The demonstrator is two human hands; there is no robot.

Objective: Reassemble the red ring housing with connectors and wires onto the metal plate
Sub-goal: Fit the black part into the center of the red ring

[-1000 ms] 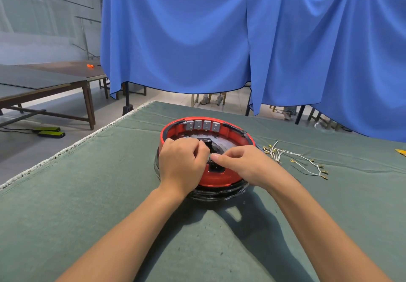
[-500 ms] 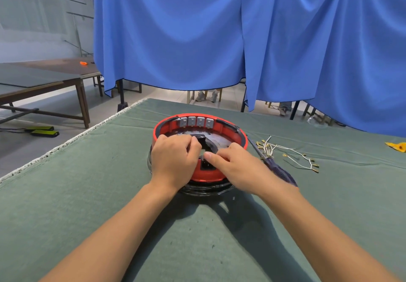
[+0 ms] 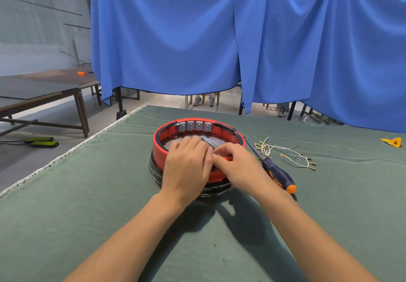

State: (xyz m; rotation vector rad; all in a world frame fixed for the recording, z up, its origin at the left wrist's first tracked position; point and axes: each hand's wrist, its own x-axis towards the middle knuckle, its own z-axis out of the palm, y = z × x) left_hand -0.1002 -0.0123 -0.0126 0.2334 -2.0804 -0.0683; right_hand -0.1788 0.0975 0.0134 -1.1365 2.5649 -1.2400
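Note:
The red ring housing [image 3: 167,135] sits on a round dark base [image 3: 153,169] in the middle of the green table, with the metal plate [image 3: 175,143] showing inside it. Several grey connectors [image 3: 195,126] line the far inner wall. My left hand [image 3: 186,165] lies curled over the near rim, fingers reaching inside. My right hand [image 3: 239,165] meets it from the right, thumb and forefinger pinched. A small black part [image 3: 210,146] peeks out between the fingertips of both hands; most of it is hidden. Loose white wires [image 3: 285,150] with gold terminals lie to the right.
A screwdriver [image 3: 279,175] with a dark blue and orange handle lies just right of the housing, beside my right wrist. A yellow scrap [image 3: 392,142] sits at the far right. The table's left edge [image 3: 66,154] runs diagonally. Blue curtains [image 3: 164,40] hang behind.
Both hands stayed together over the near rim, with the fingers shifting a little further into the ring. The view moved, and the screwdriver now shows beside my right wrist.

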